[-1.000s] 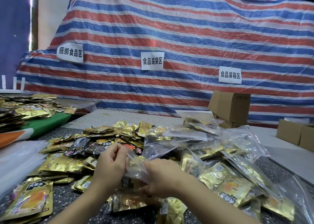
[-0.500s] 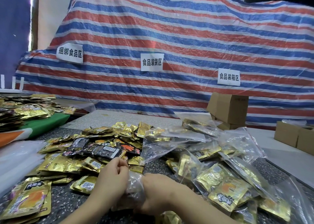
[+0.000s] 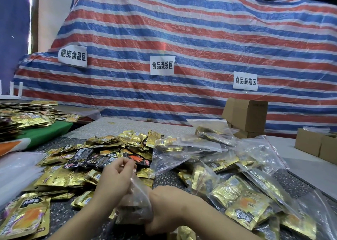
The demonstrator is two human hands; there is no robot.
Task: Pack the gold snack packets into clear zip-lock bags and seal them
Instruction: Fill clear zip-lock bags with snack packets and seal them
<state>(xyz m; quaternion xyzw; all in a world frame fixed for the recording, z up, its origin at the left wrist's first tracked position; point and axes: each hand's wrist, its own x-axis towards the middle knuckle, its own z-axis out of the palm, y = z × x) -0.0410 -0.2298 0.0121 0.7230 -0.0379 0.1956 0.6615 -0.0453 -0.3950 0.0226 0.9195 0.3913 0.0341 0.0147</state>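
Near the front edge of the speckled surface (image 3: 169, 177), both hands worked one clear zip-lock bag (image 3: 135, 201): left hand (image 3: 116, 174) pinched its upper rim, right hand (image 3: 164, 208) gripped its side. To the right lay many filled bags (image 3: 242, 199); far and left, a heap of loose gold snack packets (image 3: 109, 148) remained, so plenty seemed left to pack

Loose gold packets (image 3: 76, 176) crowd the table (image 3: 169, 177) toward its left edge, and filled zip-lock bags (image 3: 242, 194) crowd its right. A bare dark strip runs between them. Cardboard boxes (image 3: 246, 115) block the far right corner; the far middle lies open.
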